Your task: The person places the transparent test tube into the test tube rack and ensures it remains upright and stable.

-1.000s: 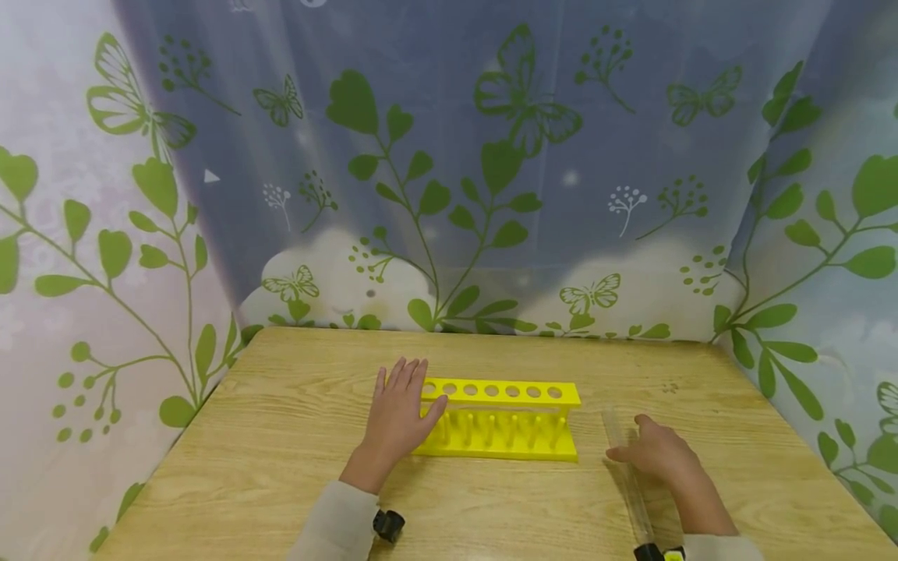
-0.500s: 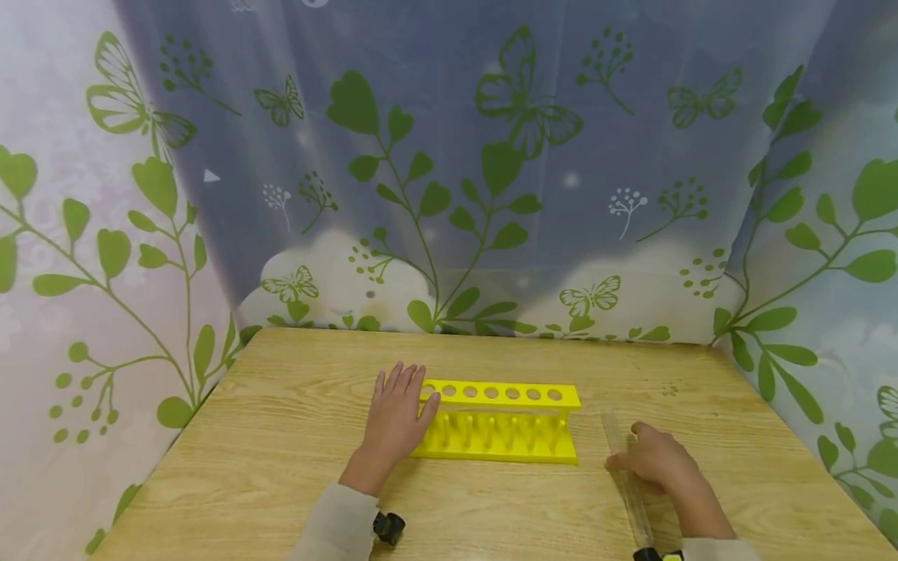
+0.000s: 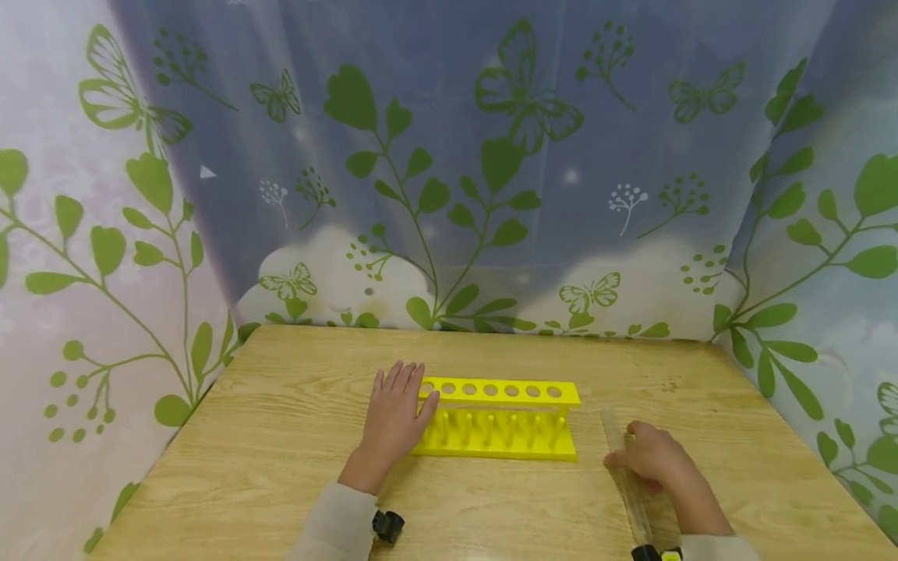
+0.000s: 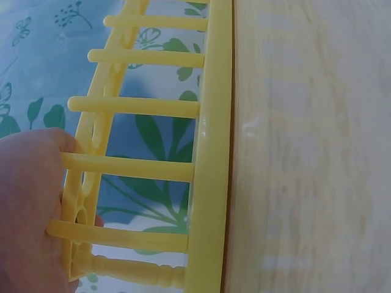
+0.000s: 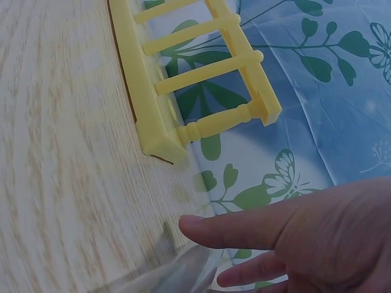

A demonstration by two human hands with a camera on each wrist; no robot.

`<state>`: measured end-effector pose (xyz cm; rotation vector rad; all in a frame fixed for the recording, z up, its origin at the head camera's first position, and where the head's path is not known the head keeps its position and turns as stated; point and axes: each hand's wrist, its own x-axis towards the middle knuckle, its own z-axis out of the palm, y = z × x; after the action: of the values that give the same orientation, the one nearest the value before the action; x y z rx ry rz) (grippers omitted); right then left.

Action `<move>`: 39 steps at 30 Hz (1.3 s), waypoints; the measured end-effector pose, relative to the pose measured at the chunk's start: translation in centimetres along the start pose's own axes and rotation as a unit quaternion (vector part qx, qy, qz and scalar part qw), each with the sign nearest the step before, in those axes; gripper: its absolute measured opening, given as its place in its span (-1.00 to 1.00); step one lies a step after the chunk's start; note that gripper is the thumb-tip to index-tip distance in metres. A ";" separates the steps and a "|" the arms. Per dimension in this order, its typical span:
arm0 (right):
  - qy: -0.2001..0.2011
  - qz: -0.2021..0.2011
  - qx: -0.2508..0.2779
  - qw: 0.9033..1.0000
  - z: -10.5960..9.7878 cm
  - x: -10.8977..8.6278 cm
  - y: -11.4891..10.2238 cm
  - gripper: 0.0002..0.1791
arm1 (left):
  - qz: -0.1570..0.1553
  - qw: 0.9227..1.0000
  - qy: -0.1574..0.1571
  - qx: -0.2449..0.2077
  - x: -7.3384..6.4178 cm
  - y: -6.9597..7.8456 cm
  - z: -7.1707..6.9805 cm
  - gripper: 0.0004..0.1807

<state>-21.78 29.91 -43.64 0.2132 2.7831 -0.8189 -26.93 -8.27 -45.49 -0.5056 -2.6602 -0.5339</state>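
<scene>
A yellow test tube rack (image 3: 501, 450) stands on the table, its top rail pierced by a row of holes above a row of pegs. My left hand (image 3: 394, 413) holds the rack's left end, with the thumb in front and the fingers reaching over the top rail. A clear test tube (image 3: 636, 510) lies to the right of the rack, pointing away from me. Over it is my right hand (image 3: 662, 460), thumb stretched across the tube and fingers on its right side. In the right wrist view, the thumb (image 5: 226, 232) is straight above the blurred tube; firm contact is unclear.
The wood-grain table (image 3: 295, 374) reaches back to a printed curtain (image 3: 449, 195) with leaves and butterflies. Similar curtains close off both sides. A black wrist camera (image 3: 388, 526) sits at the left cuff, and another dark device (image 3: 645, 552) is near the right cuff.
The left thumb has drawn slightly closer to the rack's left end. The right hand has shifted very slightly left and lower. The rack and tube stay about where they were.
</scene>
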 end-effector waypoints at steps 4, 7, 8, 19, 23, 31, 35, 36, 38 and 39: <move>0.005 -0.007 0.001 1.000 0.0 0.0 -0.3 -0.11 | 0.000 1.000 0.005 -0.003 0.1 -0.2 0.0 -0.39; 0.010 -0.012 0.003 1.000 0.0 0.0 -0.4 -0.16 | 0.001 1.000 0.010 -0.004 0.1 -0.2 0.1 -0.39; 0.011 -0.013 0.005 1.000 0.1 0.0 -0.4 -0.18 | 0.003 1.000 0.013 -0.005 0.1 -0.3 0.1 -0.39; 0.000 -0.018 0.024 1.000 0.7 0.0 -0.3 -0.26 | -0.002 1.000 0.009 -0.007 -0.4 -0.3 0.2 -0.39; 0.001 -0.021 0.018 1.000 0.9 0.0 -0.2 -0.28 | -0.006 1.000 0.004 -0.009 -0.5 -0.3 0.2 -0.38; 0.007 -0.023 0.008 1.000 1.2 -0.1 -0.1 -0.37 | 0.003 1.000 0.008 -0.005 -0.4 -0.2 0.2 -0.39; 0.002 -0.021 0.005 1.000 0.9 0.0 -0.3 -0.37 | 0.005 1.000 0.011 -0.007 -0.3 -0.1 0.1 -0.39; 0.001 -0.021 0.005 1.000 0.9 0.0 -0.4 -0.37 | 0.006 1.000 0.013 -0.009 -0.2 -0.1 0.1 -0.39; -0.001 -0.019 0.006 1.000 0.8 0.0 -0.4 -0.36 | 0.007 1.000 0.015 -0.009 -0.2 -0.1 0.1 -0.39; -0.002 -0.019 0.008 1.000 0.8 0.0 -0.5 -0.36 | 0.006 1.000 0.014 -0.009 -0.2 -0.1 0.1 -0.39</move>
<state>-21.70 29.10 -44.02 0.1625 2.7859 -0.8500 -26.80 -8.34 -45.67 -0.5164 -2.6256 -0.5584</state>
